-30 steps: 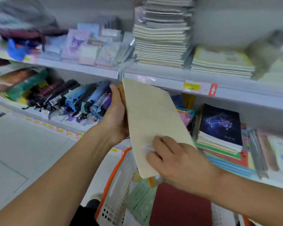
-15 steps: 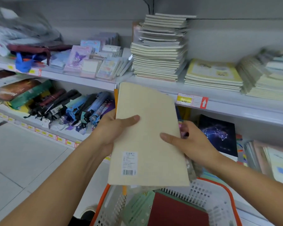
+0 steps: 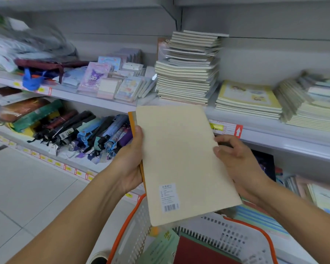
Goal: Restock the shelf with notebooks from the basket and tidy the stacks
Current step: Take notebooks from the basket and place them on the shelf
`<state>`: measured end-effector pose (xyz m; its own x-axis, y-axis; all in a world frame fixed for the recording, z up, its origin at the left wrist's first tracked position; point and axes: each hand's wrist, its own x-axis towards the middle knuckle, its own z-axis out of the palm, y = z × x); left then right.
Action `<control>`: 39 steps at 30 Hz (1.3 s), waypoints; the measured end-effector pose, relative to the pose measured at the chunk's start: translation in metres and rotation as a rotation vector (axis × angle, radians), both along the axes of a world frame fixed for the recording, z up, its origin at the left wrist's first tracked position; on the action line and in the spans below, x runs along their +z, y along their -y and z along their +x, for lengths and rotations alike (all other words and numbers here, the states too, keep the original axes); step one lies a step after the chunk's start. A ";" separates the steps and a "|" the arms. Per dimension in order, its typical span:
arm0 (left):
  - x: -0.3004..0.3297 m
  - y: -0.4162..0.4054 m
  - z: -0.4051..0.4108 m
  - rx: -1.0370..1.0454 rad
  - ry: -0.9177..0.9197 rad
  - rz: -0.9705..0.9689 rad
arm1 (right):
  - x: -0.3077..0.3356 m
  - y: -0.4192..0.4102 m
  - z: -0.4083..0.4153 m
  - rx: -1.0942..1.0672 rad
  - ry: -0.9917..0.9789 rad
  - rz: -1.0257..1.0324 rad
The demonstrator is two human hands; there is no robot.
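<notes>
- The left hand (image 3: 131, 159) grips the left edge of a cream notebook (image 3: 181, 159), thumb on the cover, fingers behind it.
- An orange-edged notebook (image 3: 131, 121) sits just behind the cream one in the same grip.
- The right hand (image 3: 236, 161) holds the cream notebook's right edge, fingers curled round it.
- The notebooks are held above the white, orange-rimmed basket (image 3: 236, 237), in front of the shelf (image 3: 274, 130).
- A tall, uneven stack of cream notebooks (image 3: 187, 71) stands on that shelf, beside a lower yellow stack (image 3: 250, 98).
- Folded umbrellas (image 3: 88, 134) lie on the lower shelf to the left.
</notes>
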<state>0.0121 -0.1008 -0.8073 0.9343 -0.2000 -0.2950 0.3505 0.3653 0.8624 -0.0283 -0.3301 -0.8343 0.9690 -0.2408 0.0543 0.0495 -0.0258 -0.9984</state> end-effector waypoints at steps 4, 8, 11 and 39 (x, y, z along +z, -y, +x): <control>0.000 -0.001 0.003 0.024 -0.015 0.003 | -0.002 -0.001 -0.002 0.152 -0.061 0.088; -0.001 -0.002 0.006 0.050 -0.048 -0.022 | 0.006 -0.004 0.001 0.073 0.033 0.075; -0.001 -0.002 0.009 0.072 -0.039 -0.013 | 0.015 -0.002 0.007 -0.020 0.031 0.008; -0.005 0.026 -0.019 0.276 0.552 0.199 | 0.010 -0.028 -0.027 0.075 0.277 -0.787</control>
